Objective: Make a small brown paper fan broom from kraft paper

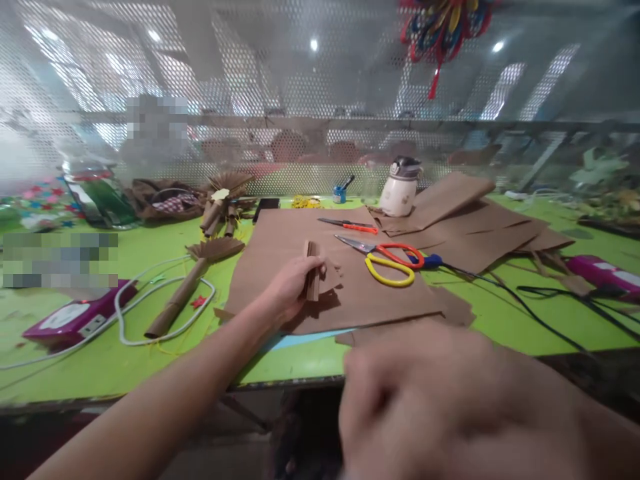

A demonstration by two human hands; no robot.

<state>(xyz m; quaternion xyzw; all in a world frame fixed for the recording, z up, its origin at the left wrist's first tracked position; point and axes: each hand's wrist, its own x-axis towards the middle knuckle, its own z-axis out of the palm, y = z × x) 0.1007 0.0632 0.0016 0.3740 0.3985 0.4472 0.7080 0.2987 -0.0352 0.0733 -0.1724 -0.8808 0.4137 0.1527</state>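
My left hand (296, 279) is closed around a narrow folded strip of brown paper (313, 290), held just over a large brown paper sheet (273, 250). Close to the camera, my right hand (430, 400) is curled like a fist and blurred. Whatever it may hold is hidden. On the sheet lie scissors with one red and one yellow handle (390, 277), blades pointing left. Behind them rests a knife-like tool with an orange handle (363, 227). A rolled paper stem with a pleated fan top (175, 300) lies left of the sheet.
More brown paper (465, 220) is heaped at the right, beside a white flask (399, 190). A purple power strip (83, 313) with a looping white cable stands left. A blue plug-like tool (433, 261) trails a black cord rightward. Finished-looking paper fans (223, 200) and a green bottle (100, 197) stand behind.
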